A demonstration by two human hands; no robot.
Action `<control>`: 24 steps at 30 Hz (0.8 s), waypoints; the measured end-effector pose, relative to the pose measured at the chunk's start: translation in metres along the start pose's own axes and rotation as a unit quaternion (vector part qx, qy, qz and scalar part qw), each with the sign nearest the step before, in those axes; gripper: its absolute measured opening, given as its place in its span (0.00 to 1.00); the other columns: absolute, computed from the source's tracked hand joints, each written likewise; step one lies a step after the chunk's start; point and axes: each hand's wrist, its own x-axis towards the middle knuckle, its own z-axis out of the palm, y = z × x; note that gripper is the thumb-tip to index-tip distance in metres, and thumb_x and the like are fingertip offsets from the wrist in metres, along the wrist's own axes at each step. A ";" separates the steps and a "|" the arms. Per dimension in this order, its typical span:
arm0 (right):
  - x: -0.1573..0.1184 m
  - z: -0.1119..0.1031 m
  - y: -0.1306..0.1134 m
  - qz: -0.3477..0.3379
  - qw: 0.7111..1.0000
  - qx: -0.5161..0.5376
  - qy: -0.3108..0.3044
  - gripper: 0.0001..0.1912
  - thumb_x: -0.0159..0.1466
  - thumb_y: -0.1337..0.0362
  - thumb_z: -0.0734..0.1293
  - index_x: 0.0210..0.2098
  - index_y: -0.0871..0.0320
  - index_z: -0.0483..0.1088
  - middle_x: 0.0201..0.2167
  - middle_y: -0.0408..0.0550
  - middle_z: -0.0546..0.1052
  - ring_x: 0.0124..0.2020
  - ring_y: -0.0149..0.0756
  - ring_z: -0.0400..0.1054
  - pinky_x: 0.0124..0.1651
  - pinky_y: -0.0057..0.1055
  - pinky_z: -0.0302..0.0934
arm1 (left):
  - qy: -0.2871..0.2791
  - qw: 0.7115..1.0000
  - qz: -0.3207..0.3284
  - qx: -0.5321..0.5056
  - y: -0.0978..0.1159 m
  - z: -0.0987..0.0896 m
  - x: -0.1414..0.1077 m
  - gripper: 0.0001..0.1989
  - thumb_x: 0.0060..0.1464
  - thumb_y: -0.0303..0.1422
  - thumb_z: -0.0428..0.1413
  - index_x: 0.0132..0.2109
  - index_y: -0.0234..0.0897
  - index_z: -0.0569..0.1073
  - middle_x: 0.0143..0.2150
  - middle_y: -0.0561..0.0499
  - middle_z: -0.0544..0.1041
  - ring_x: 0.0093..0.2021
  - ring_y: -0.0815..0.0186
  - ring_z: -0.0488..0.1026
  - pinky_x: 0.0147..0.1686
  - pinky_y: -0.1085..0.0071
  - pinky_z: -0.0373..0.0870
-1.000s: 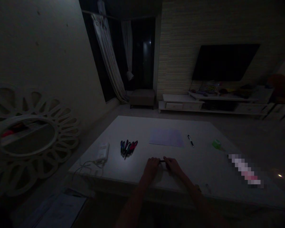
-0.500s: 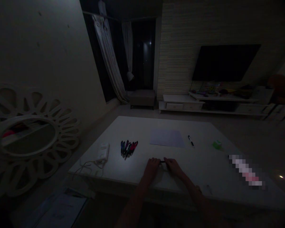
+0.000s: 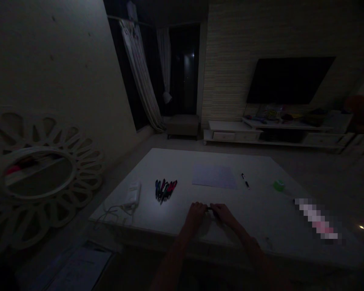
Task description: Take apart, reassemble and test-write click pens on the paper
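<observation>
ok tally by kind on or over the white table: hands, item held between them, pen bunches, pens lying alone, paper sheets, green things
Hands (left hand, right hand): 2
Dark slim item held: 1
Pen bunch, pens overlapping: 1
Pen lying alone: 1
Paper sheet: 1
Green thing: 1
Total: 7

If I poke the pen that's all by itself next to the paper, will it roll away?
The pen might roll, because it looks long and slim, though it's too dark to tell if a clip would stop it. It's probably stiff, since it lies straight. It may slide easily too, as the table looks smooth and a bit shiny.
</observation>
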 end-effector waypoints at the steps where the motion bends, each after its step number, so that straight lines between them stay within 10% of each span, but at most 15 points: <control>1: 0.000 0.000 0.000 0.010 1.000 0.002 -0.004 0.30 0.56 0.38 0.56 0.17 0.59 0.64 0.15 0.43 0.65 0.19 0.30 0.57 0.25 0.27 0.51 | 0.000 1.000 0.000 0.001 0.000 0.000 0.000 0.06 0.59 0.28 0.51 0.44 0.38 0.67 0.39 0.50 0.72 0.42 0.64 0.67 0.43 0.65 0.60; 24: 0.001 -0.019 -0.010 0.047 0.993 0.030 -0.106 0.25 0.52 0.42 0.64 0.19 0.60 0.64 0.13 0.39 0.63 0.17 0.26 0.54 0.22 0.26 0.47 | 0.025 1.000 0.011 -0.014 0.002 -0.004 0.000 0.05 0.59 0.31 0.51 0.43 0.38 0.68 0.36 0.50 0.72 0.41 0.63 0.67 0.42 0.66 0.60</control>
